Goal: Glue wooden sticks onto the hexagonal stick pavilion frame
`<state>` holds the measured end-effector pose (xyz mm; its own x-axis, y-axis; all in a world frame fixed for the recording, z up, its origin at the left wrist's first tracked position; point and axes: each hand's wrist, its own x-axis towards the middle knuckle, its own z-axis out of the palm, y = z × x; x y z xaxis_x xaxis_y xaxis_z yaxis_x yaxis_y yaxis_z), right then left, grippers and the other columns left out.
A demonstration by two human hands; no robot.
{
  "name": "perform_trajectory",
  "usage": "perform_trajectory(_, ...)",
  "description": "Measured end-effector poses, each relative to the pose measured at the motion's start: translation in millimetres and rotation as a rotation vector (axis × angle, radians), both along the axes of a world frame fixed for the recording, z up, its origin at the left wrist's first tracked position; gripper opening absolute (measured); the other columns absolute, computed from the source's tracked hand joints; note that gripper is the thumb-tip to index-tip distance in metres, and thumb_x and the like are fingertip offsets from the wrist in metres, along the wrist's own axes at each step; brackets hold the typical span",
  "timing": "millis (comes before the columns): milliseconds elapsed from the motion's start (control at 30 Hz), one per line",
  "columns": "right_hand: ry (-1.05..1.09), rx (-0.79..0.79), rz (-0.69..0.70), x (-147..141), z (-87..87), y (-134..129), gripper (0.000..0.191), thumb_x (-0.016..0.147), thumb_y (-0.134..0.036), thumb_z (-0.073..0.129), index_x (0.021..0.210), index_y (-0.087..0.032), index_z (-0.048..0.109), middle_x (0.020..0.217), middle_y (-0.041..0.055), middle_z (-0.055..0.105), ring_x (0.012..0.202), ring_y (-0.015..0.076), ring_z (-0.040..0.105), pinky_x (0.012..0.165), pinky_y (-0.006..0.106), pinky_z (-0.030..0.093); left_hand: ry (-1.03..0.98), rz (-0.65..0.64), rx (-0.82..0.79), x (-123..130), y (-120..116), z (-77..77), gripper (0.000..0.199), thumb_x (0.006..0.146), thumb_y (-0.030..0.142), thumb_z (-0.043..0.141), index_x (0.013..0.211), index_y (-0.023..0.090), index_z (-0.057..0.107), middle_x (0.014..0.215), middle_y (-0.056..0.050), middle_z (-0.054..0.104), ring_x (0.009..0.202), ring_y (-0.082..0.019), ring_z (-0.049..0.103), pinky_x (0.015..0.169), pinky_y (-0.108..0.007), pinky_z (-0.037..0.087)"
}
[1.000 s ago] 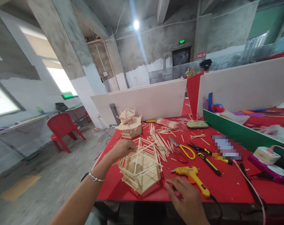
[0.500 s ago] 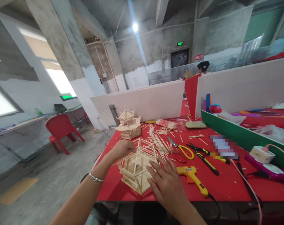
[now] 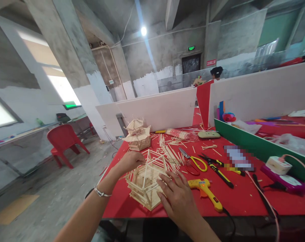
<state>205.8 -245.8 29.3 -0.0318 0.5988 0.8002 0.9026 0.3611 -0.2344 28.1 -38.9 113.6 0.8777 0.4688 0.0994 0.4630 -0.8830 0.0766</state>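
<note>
A hexagonal frame of thin wooden sticks (image 3: 148, 183) stands on the red table (image 3: 127, 205) in front of me. My left hand (image 3: 132, 161) is at its upper left, fingers pinched together at a stick end near the top; what lies between the fingertips is too small to make out. My right hand (image 3: 176, 195) rests against the frame's right side with its fingers spread. Behind the frame is a finished-looking stick pavilion (image 3: 138, 136) with tiered roofs. Loose sticks (image 3: 167, 149) lie scattered behind the frame.
Right of my right hand lie a yellow glue gun (image 3: 206, 193), yellow-handled scissors (image 3: 192, 159), pliers (image 3: 219, 173) and a blurred phone (image 3: 239, 158). A white power adapter (image 3: 278, 166) sits farther right by a green divider (image 3: 258, 148). A red chair (image 3: 67, 143) stands left.
The camera view has shifted slightly. Both hands keep nearly the same places at the frame, and nothing has visibly been picked up or let go.
</note>
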Motion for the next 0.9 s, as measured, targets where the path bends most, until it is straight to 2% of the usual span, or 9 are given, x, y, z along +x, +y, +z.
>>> perform_trajectory(900, 0.009, -0.028, 0.016, 1.1, -0.7, 0.7, 0.029, 0.092, -0.025, 0.057, 0.119, -0.024, 0.066, 0.124, 0.0008, 0.069, 0.117, 0.0231, 0.055, 0.107, 0.044, 0.033, 0.004, 0.018, -0.006, 0.5, -1.4, 0.7, 0.018, 0.087, 0.018, 0.059, 0.082, 0.02, 0.076, 0.085, -0.002, 0.078, 0.077, -0.014, 0.068, 0.068, -0.02, 0.042)
